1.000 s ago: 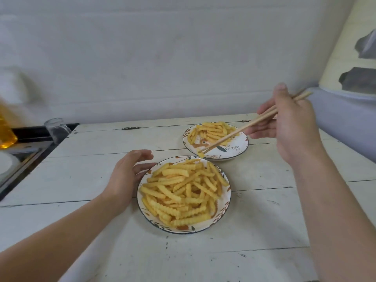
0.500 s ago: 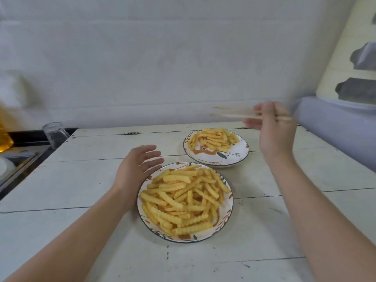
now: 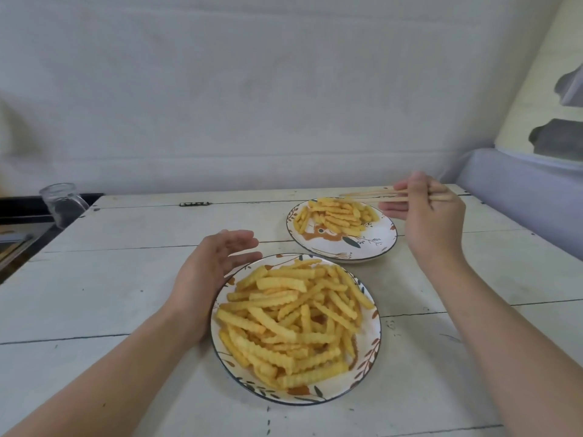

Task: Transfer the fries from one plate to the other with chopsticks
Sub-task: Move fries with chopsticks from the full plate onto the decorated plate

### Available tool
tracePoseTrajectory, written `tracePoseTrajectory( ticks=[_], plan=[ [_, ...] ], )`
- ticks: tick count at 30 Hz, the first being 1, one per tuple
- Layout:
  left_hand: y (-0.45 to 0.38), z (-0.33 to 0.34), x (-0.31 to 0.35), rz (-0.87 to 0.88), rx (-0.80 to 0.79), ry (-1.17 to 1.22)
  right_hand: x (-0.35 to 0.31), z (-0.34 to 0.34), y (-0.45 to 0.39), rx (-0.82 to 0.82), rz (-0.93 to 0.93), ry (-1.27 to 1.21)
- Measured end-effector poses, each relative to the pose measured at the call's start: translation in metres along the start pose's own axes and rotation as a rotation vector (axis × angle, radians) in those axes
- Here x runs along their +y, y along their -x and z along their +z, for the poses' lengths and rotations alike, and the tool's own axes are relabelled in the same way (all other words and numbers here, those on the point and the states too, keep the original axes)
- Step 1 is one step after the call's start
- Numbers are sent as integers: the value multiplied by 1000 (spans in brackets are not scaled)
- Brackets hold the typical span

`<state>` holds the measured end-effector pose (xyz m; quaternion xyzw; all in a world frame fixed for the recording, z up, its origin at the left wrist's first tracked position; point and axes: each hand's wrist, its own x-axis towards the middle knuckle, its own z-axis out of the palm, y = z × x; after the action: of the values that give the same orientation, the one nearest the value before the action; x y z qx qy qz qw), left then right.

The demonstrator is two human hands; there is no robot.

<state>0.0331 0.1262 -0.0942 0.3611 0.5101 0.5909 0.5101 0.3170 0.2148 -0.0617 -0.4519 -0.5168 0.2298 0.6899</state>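
Right hand (image 3: pixel 432 222) raised, pinching level chopsticks (image 3: pixel 375 194).

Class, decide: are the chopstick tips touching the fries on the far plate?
Apart. The head view shows the chopsticks held level, bare tabletop showing between their tips and the fries.

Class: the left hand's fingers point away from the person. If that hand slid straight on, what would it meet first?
Probably the far plate; the left hand points roughly toward its near-left rim, though depth is unclear.
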Motion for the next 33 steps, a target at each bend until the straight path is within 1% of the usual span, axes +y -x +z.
tracePoseTrajectory(
  ticks=[5,12,15,18,21,24,28,33],
  plan=[
    [1,-1,-1,6,-1,24,-1,-3,-7,-9,77,-5],
    [4,1,1,-1,6,15,2,1,-8,-41,18,18],
    [5,2,2,-9,18,16,-6,-1,-8,-7,14,-101],
    [7,2,3,2,23,-1,-23,-12,-7,-2,97,-289],
    [8,3,4,7,30,-10,-30,-23,-6,-147,272,-448],
    [10,4,5,-2,36,8,-31,-27,-5,-270,390,-486],
    [10,3,5,-15,40,30,-31,-29,-4,-376,393,-402],
    [9,1,4,-3,36,32,-34,-31,-2,-421,393,-352]
  ],
)
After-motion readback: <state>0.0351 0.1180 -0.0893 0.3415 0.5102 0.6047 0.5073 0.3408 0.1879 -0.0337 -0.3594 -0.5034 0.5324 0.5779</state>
